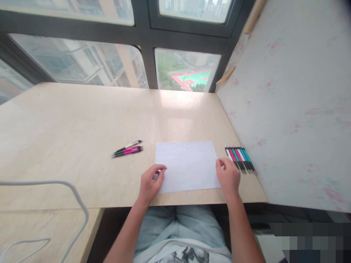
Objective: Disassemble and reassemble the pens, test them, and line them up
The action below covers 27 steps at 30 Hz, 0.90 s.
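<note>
A white sheet of paper (189, 170) lies on the wooden desk in front of me, with several lines of handwriting across its top part. At its left edge my left hand (151, 182) is closed, thumb and fingertips pinched over the paper's margin. My right hand (229, 176) pinches the opposite edge, its fingers curled in. Left of the sheet rest a few pens: a white and black one (128, 146) and pink and black ones (127, 151). Close by my right hand, a row of several pens (240, 159) in white, pink, green and blue lies side by side.
The pale wooden desk (82, 124) reaches back to dark-framed windows (149, 67). A flower-patterned wall (296, 109) bounds the right side. A grey-white cable (79, 199) loops over the lower left, across a second wooden surface (63, 226).
</note>
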Motion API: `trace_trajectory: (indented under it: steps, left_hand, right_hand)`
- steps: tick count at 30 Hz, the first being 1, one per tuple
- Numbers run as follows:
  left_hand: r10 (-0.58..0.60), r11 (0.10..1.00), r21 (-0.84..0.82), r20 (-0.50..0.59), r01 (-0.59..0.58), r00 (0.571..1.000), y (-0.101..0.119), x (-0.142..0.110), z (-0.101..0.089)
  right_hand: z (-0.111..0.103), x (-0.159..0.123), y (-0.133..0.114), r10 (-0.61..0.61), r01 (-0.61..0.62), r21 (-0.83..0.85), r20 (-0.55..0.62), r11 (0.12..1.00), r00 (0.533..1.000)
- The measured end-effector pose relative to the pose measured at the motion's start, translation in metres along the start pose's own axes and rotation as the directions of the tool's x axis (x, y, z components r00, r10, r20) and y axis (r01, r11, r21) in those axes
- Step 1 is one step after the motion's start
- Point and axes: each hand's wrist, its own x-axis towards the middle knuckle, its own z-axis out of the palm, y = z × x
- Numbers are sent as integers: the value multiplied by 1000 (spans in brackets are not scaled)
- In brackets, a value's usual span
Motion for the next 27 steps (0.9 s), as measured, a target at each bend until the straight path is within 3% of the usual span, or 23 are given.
trace_trajectory:
  steps: [3, 8, 11, 13, 16, 19, 27]
  left_hand:
    - [-44, 998, -42, -48, 42, 998, 2, -2, 0]
    - [-165, 981, -121, -108, 152, 980, -8, 4, -13]
    - [-199, 972, 74, -234, 222, 952, -21, 18, -36]
    - [-131, 925, 315, -263, 213, 956, -30, 29, -54]
    - [-12, 776, 615, -208, 140, 978, -40, 40, -77]
    - [7, 675, 735, -102, 71, 995, -45, 44, -89]
    - [12, 652, 757, 50, -45, 999, -47, 43, -92]
  right_hand:
    - [16, -18, -30, -144, 118, 243, 94, 963, 985]
    - [33, -43, -56, -303, 230, 358, 162, 905, 939]
    - [35, -45, -53, -265, 218, 380, 76, 899, 961]
    - [36, -43, -51, -241, 211, 400, 25, 892, 970]
    - [36, -42, -50, -259, 229, 422, 14, 877, 966]
    - [35, -42, -51, -252, 223, 437, 9, 871, 968]
    - [33, -42, -53, -208, 176, 463, 19, 869, 978]
